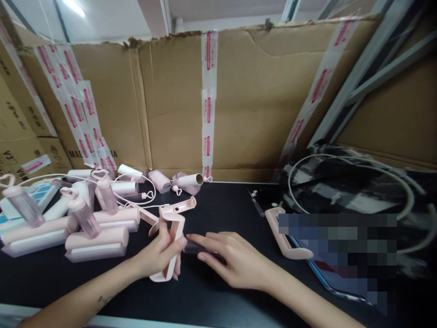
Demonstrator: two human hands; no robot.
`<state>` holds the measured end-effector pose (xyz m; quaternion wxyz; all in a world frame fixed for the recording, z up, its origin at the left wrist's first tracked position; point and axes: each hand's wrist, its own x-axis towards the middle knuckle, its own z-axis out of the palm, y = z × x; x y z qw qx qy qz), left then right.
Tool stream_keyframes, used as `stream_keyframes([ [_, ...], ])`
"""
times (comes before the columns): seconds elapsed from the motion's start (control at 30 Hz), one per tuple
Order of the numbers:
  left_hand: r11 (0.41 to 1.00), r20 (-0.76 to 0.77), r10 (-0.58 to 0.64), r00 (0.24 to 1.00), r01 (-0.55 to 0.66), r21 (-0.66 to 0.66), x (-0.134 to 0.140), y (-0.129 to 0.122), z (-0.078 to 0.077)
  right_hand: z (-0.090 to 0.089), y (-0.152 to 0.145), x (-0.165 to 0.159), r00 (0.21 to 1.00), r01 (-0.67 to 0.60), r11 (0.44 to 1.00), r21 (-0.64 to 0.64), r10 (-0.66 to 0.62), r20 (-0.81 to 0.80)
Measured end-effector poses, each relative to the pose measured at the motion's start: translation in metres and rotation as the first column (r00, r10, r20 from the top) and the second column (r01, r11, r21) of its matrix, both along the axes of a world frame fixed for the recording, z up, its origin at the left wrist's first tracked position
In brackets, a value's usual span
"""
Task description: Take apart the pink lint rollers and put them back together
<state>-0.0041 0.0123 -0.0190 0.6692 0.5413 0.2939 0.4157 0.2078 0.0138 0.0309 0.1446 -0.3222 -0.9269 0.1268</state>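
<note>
My left hand [157, 257] is closed around a pale pink plastic frame [176, 230], tilted upright with its hollow side toward the right. Close by on the right, my right hand [235, 257] has its fingers pressed over a dark, see-through piece [196, 247] at the frame's side. The fingers hide most of that piece, so its kind is unclear. Just behind the left hand lies another pink plastic part [179, 207] with a small dark hole. A similar pink frame [283, 237] rests to the right, against a phone [321, 273].
Several pink lint rollers [97, 241] with heart-loop handles crowd the left. Behind them are white paper rolls [124, 188] and a white cable [153, 182]. A small screwdriver [257, 205] lies back right, near black plastic wrapping [334, 177]. A cardboard wall [177, 114] closes off the black table [218, 300].
</note>
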Motion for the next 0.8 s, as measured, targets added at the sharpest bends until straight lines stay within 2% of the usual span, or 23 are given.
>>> stream_keyframes([
  [0.13, 0.99, -0.113, 0.116, 0.987, -0.107, 0.088, 0.001, -0.003, -0.003, -0.01, -0.005, -0.004, 1.0, 0.011, 1.0, 0.027, -0.012, 0.006],
  [0.2, 0.992, -0.158, 0.106, 0.982, -0.092, 0.09, 0.001, -0.004, -0.002, -0.011, -0.007, -0.006, 0.999, 0.002, 0.999, -0.041, -0.003, -0.041],
  [0.27, 0.995, -0.198, 0.082, 0.977, -0.068, 0.079, -0.001, -0.005, -0.002, -0.011, -0.009, -0.007, 0.99, -0.018, 0.982, -0.189, -0.008, -0.141],
  [0.33, 0.999, -0.193, 0.031, 0.981, -0.024, 0.04, -0.002, -0.006, -0.002, -0.009, -0.011, -0.009, 0.967, -0.065, 0.92, -0.385, -0.038, -0.252],
  [0.4, 0.999, -0.172, -0.037, 0.984, 0.034, -0.017, -0.003, -0.006, -0.003, -0.008, -0.011, -0.01, 0.945, -0.126, 0.822, -0.555, -0.071, -0.32],
  [0.47, 0.996, -0.166, -0.077, 0.983, 0.069, -0.053, -0.002, -0.007, -0.004, -0.007, -0.011, -0.011, 0.929, -0.182, 0.73, -0.659, -0.091, -0.358],
  [0.57, 0.998, -0.212, -0.056, 0.976, 0.047, -0.05, 0.0, -0.008, -0.004, -0.006, -0.012, -0.011, 0.91, -0.234, 0.613, -0.755, -0.135, -0.392],
  [0.6, 0.998, -0.234, -0.044, 0.971, 0.033, -0.051, 0.0, -0.009, -0.004, -0.006, -0.012, -0.01, 0.904, -0.245, 0.555, -0.795, -0.166, -0.395],
  [0.67, 0.999, -0.259, -0.026, 0.966, 0.018, -0.033, 0.0, -0.012, -0.004, -0.006, -0.013, -0.01, 0.89, -0.256, 0.384, -0.887, -0.265, -0.371],
  [0.73, 1.0, -0.259, -0.022, 0.966, 0.025, 0.01, -0.001, -0.014, -0.002, -0.008, -0.013, -0.01, 0.869, -0.282, 0.173, -0.944, -0.371, -0.328],
  [0.8, 0.996, -0.278, -0.008, 0.961, 0.033, 0.087, -0.003, -0.015, 0.0, -0.011, -0.012, -0.01, 0.867, -0.335, -0.074, -0.939, -0.414, -0.276],
])
